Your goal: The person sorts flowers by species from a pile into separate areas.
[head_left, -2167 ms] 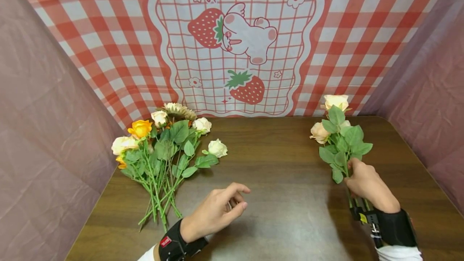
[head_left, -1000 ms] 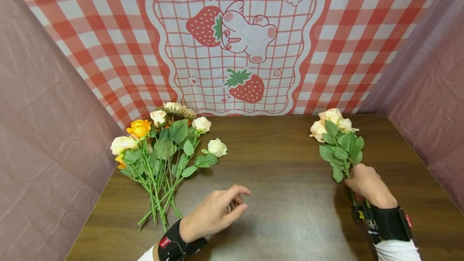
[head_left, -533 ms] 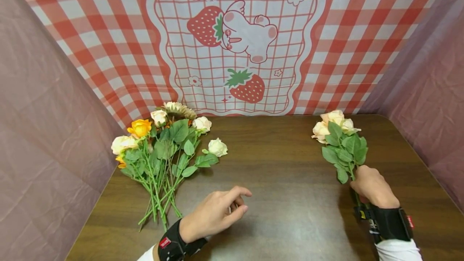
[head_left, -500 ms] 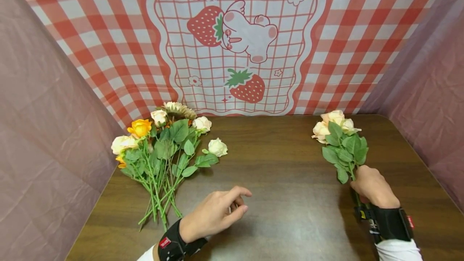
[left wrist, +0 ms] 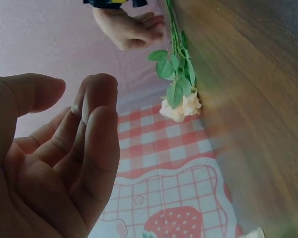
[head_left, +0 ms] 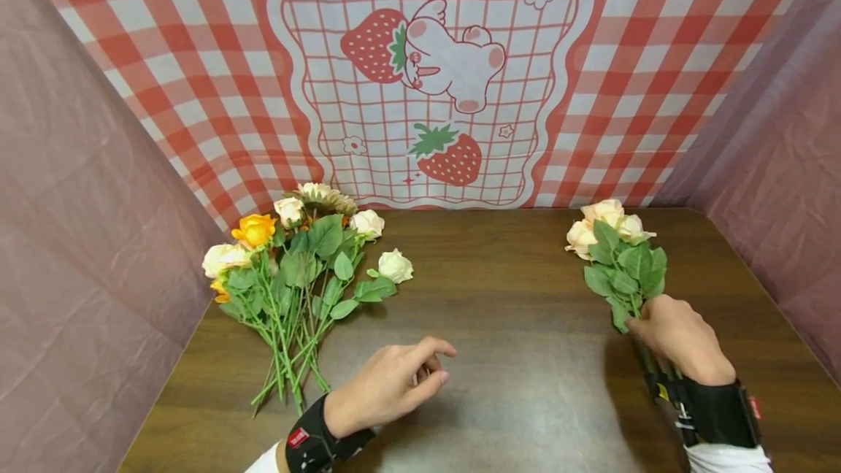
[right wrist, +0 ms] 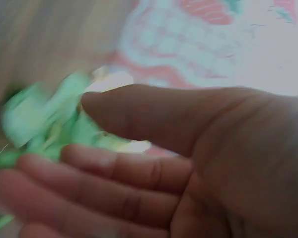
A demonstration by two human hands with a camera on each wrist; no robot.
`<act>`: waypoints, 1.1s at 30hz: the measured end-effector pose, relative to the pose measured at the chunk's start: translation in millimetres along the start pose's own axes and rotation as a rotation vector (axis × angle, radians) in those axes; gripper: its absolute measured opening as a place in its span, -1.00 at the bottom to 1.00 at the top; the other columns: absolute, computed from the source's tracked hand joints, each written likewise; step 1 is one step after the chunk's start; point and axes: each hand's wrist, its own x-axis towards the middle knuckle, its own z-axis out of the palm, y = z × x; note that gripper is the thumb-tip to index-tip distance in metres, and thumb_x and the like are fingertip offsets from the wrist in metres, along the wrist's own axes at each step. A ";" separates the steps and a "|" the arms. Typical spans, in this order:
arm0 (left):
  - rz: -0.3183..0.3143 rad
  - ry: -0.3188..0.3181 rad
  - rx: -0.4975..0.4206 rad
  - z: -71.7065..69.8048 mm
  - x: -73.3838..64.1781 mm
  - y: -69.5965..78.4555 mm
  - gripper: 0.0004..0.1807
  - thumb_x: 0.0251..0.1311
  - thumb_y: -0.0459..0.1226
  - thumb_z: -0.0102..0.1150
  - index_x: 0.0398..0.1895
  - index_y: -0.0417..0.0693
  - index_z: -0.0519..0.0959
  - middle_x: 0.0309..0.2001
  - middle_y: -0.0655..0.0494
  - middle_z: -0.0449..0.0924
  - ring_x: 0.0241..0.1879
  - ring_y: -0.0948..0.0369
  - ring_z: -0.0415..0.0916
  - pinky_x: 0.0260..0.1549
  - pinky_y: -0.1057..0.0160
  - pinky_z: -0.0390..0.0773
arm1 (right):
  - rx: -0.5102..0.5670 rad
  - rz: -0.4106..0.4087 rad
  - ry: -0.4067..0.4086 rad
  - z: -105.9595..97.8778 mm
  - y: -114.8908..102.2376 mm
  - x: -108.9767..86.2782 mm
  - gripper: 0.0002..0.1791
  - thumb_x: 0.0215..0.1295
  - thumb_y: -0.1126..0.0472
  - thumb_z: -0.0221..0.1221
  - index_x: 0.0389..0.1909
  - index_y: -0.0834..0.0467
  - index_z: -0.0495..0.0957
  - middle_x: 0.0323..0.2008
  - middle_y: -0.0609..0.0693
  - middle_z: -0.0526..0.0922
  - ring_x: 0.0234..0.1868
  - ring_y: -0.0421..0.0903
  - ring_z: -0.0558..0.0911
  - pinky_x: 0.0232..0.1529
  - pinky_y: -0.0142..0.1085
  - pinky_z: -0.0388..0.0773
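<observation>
A: Where's the small bunch of pale roses (head_left: pixel 617 254) just now?

B: Right side of the head view, lying on the brown table (head_left: pixel 512 312) with the blooms pointing toward the checked backdrop (head_left: pixel 420 71). The right hand (head_left: pixel 680 338) sits over the lower stems. In the left wrist view the same bunch (left wrist: pixel 179 84) shows at the top of the frame, that hand (left wrist: pixel 131 27) with its fingers bent at the stems.

A: Is it gripping them?

B: Hard to say. The right wrist view is blurred: fingers (right wrist: pixel 89 183) and thumb lie fairly straight with green leaves behind them. I cannot tell whether the stems are pinched or merely touched.

A: And the other hand?

B: The left hand (head_left: pixel 388 385) is low in the centre of the head view, fingers loosely curled, holding nothing, just right of the bigger heap of flowers (head_left: pixel 296 276) at centre left.

A: How would the bunch handle?

B: Light, I'd judge. The stems are thin and look smooth, likely springy, so they could slide apart or fan out if held loosely. The petals and leaves would crush or bend easily. Best taken low on the bare stems, below the leaves, all of them gathered together, never by the heads
</observation>
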 end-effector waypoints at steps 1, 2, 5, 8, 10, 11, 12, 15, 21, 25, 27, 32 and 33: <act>-0.002 0.013 0.011 -1.0 0.3 -0.4 -0.76 0.27 -0.24 0.01 0.00 0.03 0.38 -0.41 0.25 0.65 -0.54 0.57 0.38 -0.60 0.59 0.43 | -0.001 -0.044 0.025 -1.7 -5.1 -0.9 -0.65 0.21 0.07 0.07 -0.71 0.11 0.37 -0.77 -0.08 0.35 -0.72 -0.13 0.35 -0.69 -0.24 0.25; -0.011 0.027 0.016 -2.1 0.5 -0.8 -0.76 0.26 -0.24 0.02 -0.01 0.03 0.40 -0.42 0.26 0.65 -0.55 0.57 0.38 -0.60 0.58 0.43 | 0.002 -0.089 0.052 -3.2 -10.6 -1.7 -0.68 0.23 0.08 0.07 -0.68 0.12 0.41 -0.75 -0.08 0.36 -0.70 -0.14 0.33 -0.68 -0.25 0.23; -0.042 0.084 0.034 -5.4 0.6 -2.2 -0.77 0.22 -0.27 0.06 -0.05 0.00 0.43 -0.47 0.26 0.64 -0.55 0.55 0.39 -0.59 0.55 0.45 | 0.028 -0.223 0.120 -6.0 -27.9 -4.3 -0.77 0.27 0.11 0.09 -0.48 0.17 0.54 -0.69 -0.07 0.42 -0.68 -0.15 0.33 -0.63 -0.25 0.24; -0.082 0.145 0.048 -10.0 0.6 -3.6 -0.77 0.18 -0.29 0.10 -0.08 -0.02 0.45 -0.50 0.27 0.63 -0.55 0.53 0.41 -0.59 0.51 0.47 | 0.058 -0.294 0.154 -8.7 -41.8 -10.5 -0.76 0.28 0.11 0.09 -0.31 0.21 0.58 -0.60 -0.04 0.53 -0.63 -0.16 0.38 -0.58 -0.22 0.30; -0.115 0.181 0.066 -14.8 0.0 -5.4 -0.78 0.17 -0.29 0.11 -0.10 -0.03 0.47 -0.51 0.28 0.62 -0.54 0.52 0.41 -0.59 0.50 0.48 | 0.073 -0.311 0.157 -10.3 -48.9 -16.2 -0.75 0.29 0.09 0.09 -0.25 0.20 0.58 -0.51 -0.01 0.59 -0.58 -0.15 0.43 -0.55 -0.20 0.34; -0.135 0.198 0.073 -17.9 -0.7 -6.9 -0.79 0.17 -0.29 0.11 -0.11 -0.01 0.47 -0.51 0.28 0.61 -0.54 0.52 0.41 -0.59 0.49 0.49 | 0.077 -0.318 0.161 -10.8 -51.8 -19.0 -0.75 0.30 0.08 0.08 -0.24 0.18 0.58 -0.46 0.00 0.62 -0.54 -0.15 0.46 -0.53 -0.18 0.38; -0.154 0.215 0.080 -21.9 -1.3 -8.7 -0.80 0.16 -0.29 0.12 -0.12 -0.01 0.48 -0.50 0.28 0.62 -0.54 0.52 0.42 -0.59 0.48 0.50 | 0.082 -0.322 0.159 -11.2 -54.5 -21.4 -0.75 0.30 0.06 0.08 -0.22 0.16 0.58 -0.43 0.01 0.63 -0.52 -0.15 0.48 -0.52 -0.18 0.39; -0.225 0.269 0.082 -38.2 -5.6 -16.8 -0.83 0.16 -0.31 0.12 -0.16 0.01 0.50 -0.49 0.25 0.62 -0.54 0.47 0.44 -0.60 0.43 0.53 | 0.084 -0.324 0.162 -12.3 -61.7 -27.1 -0.73 0.30 0.01 0.07 -0.21 0.12 0.58 -0.40 0.01 0.65 -0.48 -0.14 0.51 -0.51 -0.17 0.41; -0.503 0.281 0.185 -72.4 -21.5 -42.3 -0.85 0.16 -0.27 0.14 -0.19 0.07 0.51 -0.48 0.17 0.63 -0.63 0.37 0.41 -0.68 0.27 0.47 | 0.049 -0.322 0.159 -12.9 -69.0 -30.0 -0.75 0.28 -0.01 0.09 -0.24 0.06 0.59 -0.43 -0.07 0.63 -0.50 -0.19 0.50 -0.55 -0.19 0.40; -0.689 0.173 0.312 -82.1 -32.6 -63.0 -0.86 0.16 -0.28 0.09 -0.21 -0.06 0.50 -0.52 0.07 0.59 -0.69 0.30 0.36 -0.74 0.23 0.39 | 0.057 -0.311 0.118 -11.4 -70.1 -30.6 -0.76 0.28 -0.02 0.08 -0.25 0.04 0.58 -0.42 -0.08 0.64 -0.49 -0.22 0.50 -0.53 -0.20 0.41; -0.765 0.123 0.362 -84.0 -37.4 -71.0 -0.88 0.15 -0.31 0.07 -0.26 -0.14 0.49 -0.59 0.04 0.52 -0.71 0.25 0.32 -0.78 0.23 0.34 | 0.068 -0.300 0.097 -10.6 -70.5 -31.1 -0.72 0.29 -0.06 0.07 -0.25 0.04 0.58 -0.42 -0.09 0.63 -0.48 -0.22 0.50 -0.51 -0.21 0.42; -0.876 0.067 0.473 -85.1 -45.6 -83.1 -0.89 0.09 -0.38 0.01 -0.56 -0.17 0.40 -0.69 -0.05 0.40 -0.74 0.11 0.32 -0.85 0.15 0.29 | 0.081 -0.289 0.072 -10.1 -71.2 -32.3 -0.69 0.28 -0.09 0.06 -0.24 0.05 0.58 -0.44 -0.10 0.61 -0.49 -0.22 0.48 -0.51 -0.21 0.40; -0.885 0.063 0.493 -84.9 -46.3 -84.9 -0.85 0.09 -0.38 0.00 -0.61 -0.16 0.38 -0.69 -0.09 0.41 -0.74 0.07 0.34 -0.85 0.12 0.31 | 0.082 -0.287 0.067 -10.3 -71.5 -32.5 -0.68 0.28 -0.10 0.05 -0.23 0.05 0.58 -0.44 -0.10 0.61 -0.49 -0.22 0.48 -0.52 -0.21 0.40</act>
